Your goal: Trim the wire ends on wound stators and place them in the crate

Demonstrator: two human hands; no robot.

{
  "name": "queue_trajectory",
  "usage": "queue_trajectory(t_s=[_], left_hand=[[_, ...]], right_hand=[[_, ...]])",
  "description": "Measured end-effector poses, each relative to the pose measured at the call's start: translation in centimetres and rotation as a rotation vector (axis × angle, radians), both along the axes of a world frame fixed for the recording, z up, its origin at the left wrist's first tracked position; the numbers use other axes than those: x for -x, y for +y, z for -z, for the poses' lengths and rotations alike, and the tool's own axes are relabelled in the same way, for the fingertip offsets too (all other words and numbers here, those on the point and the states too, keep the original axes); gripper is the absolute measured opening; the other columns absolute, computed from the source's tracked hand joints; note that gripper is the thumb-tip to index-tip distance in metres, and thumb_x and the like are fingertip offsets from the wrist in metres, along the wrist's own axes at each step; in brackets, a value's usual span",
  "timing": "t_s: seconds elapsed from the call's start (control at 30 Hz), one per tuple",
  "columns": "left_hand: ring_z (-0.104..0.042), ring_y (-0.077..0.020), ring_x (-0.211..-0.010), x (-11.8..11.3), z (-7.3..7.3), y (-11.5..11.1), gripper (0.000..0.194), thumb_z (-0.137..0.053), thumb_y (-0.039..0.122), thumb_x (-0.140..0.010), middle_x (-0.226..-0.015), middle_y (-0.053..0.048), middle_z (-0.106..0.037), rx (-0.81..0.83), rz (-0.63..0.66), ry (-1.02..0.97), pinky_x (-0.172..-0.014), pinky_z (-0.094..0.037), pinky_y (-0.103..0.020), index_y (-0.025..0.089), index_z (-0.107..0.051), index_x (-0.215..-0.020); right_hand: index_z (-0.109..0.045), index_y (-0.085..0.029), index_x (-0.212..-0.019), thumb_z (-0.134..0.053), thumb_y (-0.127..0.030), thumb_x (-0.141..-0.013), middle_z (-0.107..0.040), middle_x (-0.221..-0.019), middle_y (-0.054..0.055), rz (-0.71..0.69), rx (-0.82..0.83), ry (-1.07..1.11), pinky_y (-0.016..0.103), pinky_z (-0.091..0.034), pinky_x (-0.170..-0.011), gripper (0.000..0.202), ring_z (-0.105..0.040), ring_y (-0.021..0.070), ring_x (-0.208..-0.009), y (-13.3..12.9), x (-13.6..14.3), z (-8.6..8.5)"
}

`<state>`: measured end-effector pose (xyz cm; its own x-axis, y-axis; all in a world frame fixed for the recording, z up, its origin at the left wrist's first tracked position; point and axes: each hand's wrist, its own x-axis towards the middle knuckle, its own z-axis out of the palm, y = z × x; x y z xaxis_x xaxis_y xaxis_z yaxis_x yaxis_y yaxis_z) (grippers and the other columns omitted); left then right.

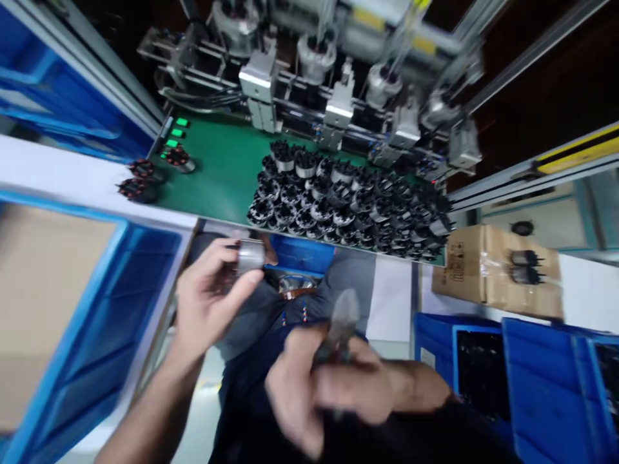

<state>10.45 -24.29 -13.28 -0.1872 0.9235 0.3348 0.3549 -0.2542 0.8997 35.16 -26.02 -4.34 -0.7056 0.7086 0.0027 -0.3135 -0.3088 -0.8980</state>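
Between the thumb and fingers of my left hand sits a motor stator, a silvery metal ring with dark end parts. It is held up just off the front edge of the green work surface. My right hand, blurred by motion, is wrapped round a pair of pliers whose jaws point away from me. The pliers are apart from the stator. Several similar black-and-silver stators stand packed together on the green surface beyond my hands.
A machine with metal clamps runs along the back. A few stators with copper windings stand at the left. A blue bin flanks my left arm. On the right are a cardboard box and blue crates.
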Motion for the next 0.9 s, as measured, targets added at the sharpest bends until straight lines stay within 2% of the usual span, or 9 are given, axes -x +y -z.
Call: queue_trajectory(t_s=[0.1,0.17,0.23,0.43,0.5,0.57,0.63,0.77,0.9], left_hand=[[-0.082,-0.0248,-0.104,-1.7,-0.7,-1.8,0.026,-0.102,0.034,-0.092,-0.112,-0.005,-0.085,-0.070,0.043,0.081,-0.087,-0.067,-0.038,0.026,-0.080,-0.104],[-0.080,-0.0224,-0.098,-2.6,-1.1,-2.5,0.032,-0.105,0.038,-0.091,-0.109,-0.004,-0.083,-0.073,0.044,0.117,-0.084,-0.068,-0.037,0.027,-0.080,-0.107],[-0.077,-0.0198,-0.092,-3.3,-1.5,-2.9,0.034,-0.107,0.042,-0.090,-0.104,-0.004,-0.080,-0.080,0.036,0.150,-0.079,-0.067,-0.034,0.027,-0.082,-0.107],[-0.081,-0.0190,-0.095,-4.2,-2.6,-2.9,0.033,-0.107,0.040,-0.090,-0.108,-0.004,-0.078,-0.129,0.038,0.269,-0.078,-0.069,-0.031,0.027,-0.083,-0.109],[-0.084,-0.0214,-0.102,-4.3,-2.7,-2.7,0.030,-0.105,0.037,-0.091,-0.118,-0.006,-0.080,-0.128,0.057,0.284,-0.082,-0.072,-0.033,0.028,-0.083,-0.110],[-0.086,-0.0240,-0.110,-4.4,-2.7,-2.5,0.029,-0.102,0.038,-0.095,-0.136,-0.010,-0.082,-0.130,0.073,0.272,-0.086,-0.073,-0.036,0.027,-0.081,-0.112],[-0.087,-0.0259,-0.114,-4.5,-2.6,-2.5,0.027,-0.099,0.041,-0.098,-0.144,-0.011,-0.082,-0.127,0.086,0.242,-0.090,-0.074,-0.039,0.027,-0.081,-0.113],[-0.088,-0.0263,-0.114,-4.6,-2.4,-2.6,0.029,-0.102,0.038,-0.095,-0.124,-0.007,-0.089,-0.040,0.108,0.148,-0.097,-0.073,-0.040,0.028,-0.081,-0.114],[-0.084,-0.0287,-0.120,-4.7,-2.2,-3.1,0.037,-0.103,0.038,-0.094,-0.131,-0.010,-0.088,0.081,0.224,0.068,-0.103,-0.071,-0.045,0.028,-0.080,-0.121]], right_hand=[[-0.081,-0.023,-0.120,-0.068,-0.031,-0.122,-0.069,-0.082,0.000,0.197,-0.033,-0.061,0.024,-0.051,-0.066,0.016,-0.063,0.0108,-0.070,1.6,0.4,4.1],[-0.086,-0.026,-0.132,-0.076,-0.022,-0.116,-0.072,-0.091,0.000,0.365,-0.146,-0.218,0.024,-0.050,-0.069,0.018,-0.063,0.0090,-0.074,1.7,0.3,5.8],[-0.087,-0.028,-0.135,-0.082,-0.019,-0.112,-0.072,-0.094,-0.001,0.440,-0.240,-0.281,0.026,-0.050,-0.069,0.025,-0.062,0.0086,-0.075,1.6,0.1,6.7],[-0.089,-0.030,-0.132,-0.086,-0.014,-0.106,-0.070,-0.094,0.000,0.505,-0.323,-0.205,0.028,-0.054,-0.075,0.030,-0.065,0.0124,-0.087,2.1,0.3,7.3],[-0.089,-0.029,-0.133,-0.088,-0.013,-0.105,-0.071,-0.095,0.000,0.504,-0.332,-0.175,0.028,-0.054,-0.076,0.032,-0.064,0.0119,-0.087,2.2,0.4,7.3],[-0.088,-0.029,-0.133,-0.088,-0.013,-0.104,-0.072,-0.096,0.000,0.511,-0.339,-0.165,0.028,-0.054,-0.075,0.033,-0.064,0.0117,-0.086,2.2,0.5,7.4],[-0.088,-0.031,-0.134,-0.088,-0.014,-0.106,-0.072,-0.095,0.000,0.515,-0.332,-0.179,0.029,-0.054,-0.074,0.033,-0.064,0.0123,-0.085,2.1,0.4,7.6],[-0.088,-0.034,-0.136,-0.087,-0.019,-0.108,-0.070,-0.094,0.001,0.503,-0.303,-0.204,0.032,-0.053,-0.076,0.032,-0.063,0.0146,-0.087,1.9,0.2,8.3],[-0.089,-0.035,-0.132,-0.085,-0.026,-0.111,-0.071,-0.099,0.002,0.540,-0.317,-0.262,0.034,-0.053,-0.081,0.023,-0.063,0.0155,-0.091,1.9,0.0,8.6]])
